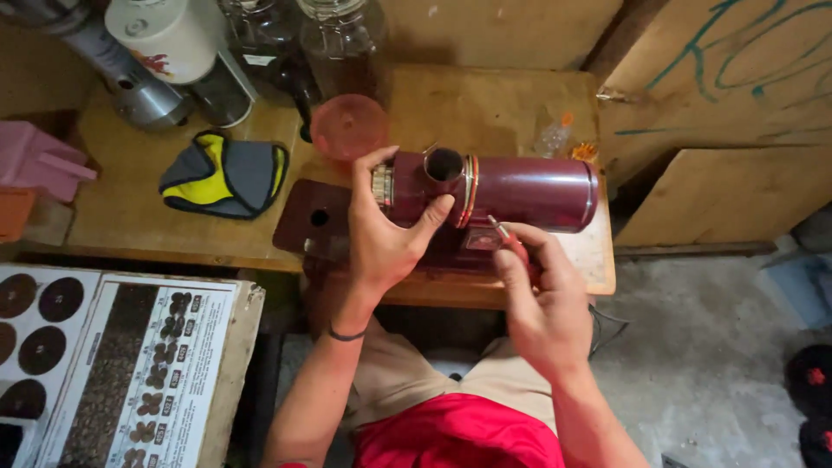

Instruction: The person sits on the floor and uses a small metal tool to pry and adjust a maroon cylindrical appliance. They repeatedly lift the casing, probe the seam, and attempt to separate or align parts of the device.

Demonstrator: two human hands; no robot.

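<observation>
Left hand (386, 234) wrapped the maroon cylinder (511, 191) lying on my desk (485, 104); right hand (542, 299) pinched a red-handled screwdriver (507, 238) against it.

A yellow, grey and blue cloth pouch (224, 173) lies left of centre on the wooden table (485, 104); an orange-pink round lid (348, 126) sits just right of it; glass jars (342, 43) stand along the top edge; a printed chart (130, 373) fills the lower left.
</observation>
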